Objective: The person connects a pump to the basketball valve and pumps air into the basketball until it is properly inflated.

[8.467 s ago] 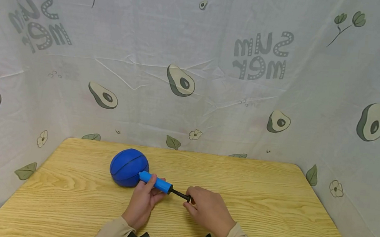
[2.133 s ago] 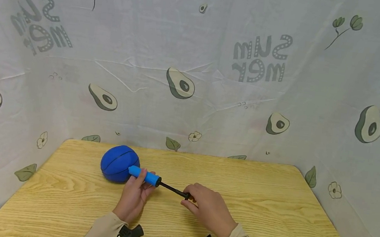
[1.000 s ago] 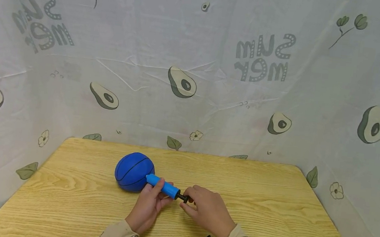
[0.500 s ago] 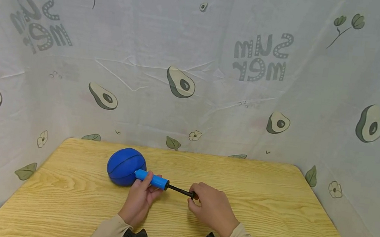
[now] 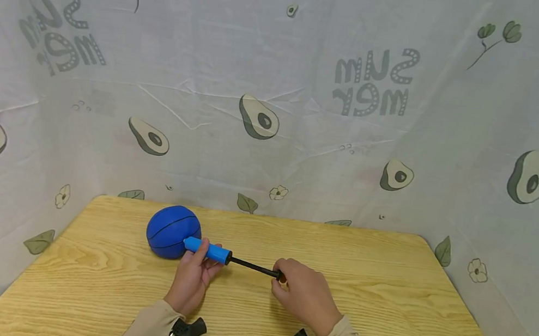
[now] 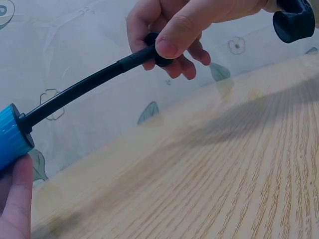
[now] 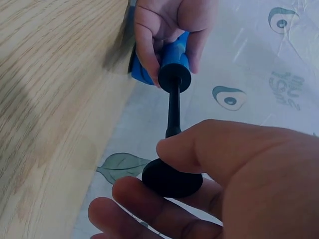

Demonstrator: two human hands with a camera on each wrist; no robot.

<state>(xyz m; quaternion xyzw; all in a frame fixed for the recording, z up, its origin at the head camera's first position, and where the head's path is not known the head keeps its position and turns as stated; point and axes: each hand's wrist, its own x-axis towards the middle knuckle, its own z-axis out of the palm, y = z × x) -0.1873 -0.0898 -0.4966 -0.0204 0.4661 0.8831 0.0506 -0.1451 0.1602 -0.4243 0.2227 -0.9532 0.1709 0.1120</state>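
A blue ball (image 5: pixel 171 231) with dark seam lines sits on the table's left part. Against its right side is the tip of a blue hand pump (image 5: pixel 218 253), whose barrel my left hand (image 5: pixel 188 282) grips from below, thumb on top. The black plunger rod (image 6: pixel 75 94) is drawn far out of the barrel. At its end, my right hand (image 5: pixel 307 295) pinches the black round handle (image 7: pixel 172 178) between thumb and fingers. Where the pump's tip meets the ball, the contact point is too small to make out.
The light wood table (image 5: pixel 385 289) spreads out under both hands. A pale curtain (image 5: pixel 203 46) printed with avocados and leaves hangs along its back and sides. Black wrist mounts (image 5: pixel 189 328) sit at both sleeves.
Over the last second the plunger goes from nearly pushed in to far out. My left hand, pump and ball shift left together; my right hand moves slightly right.
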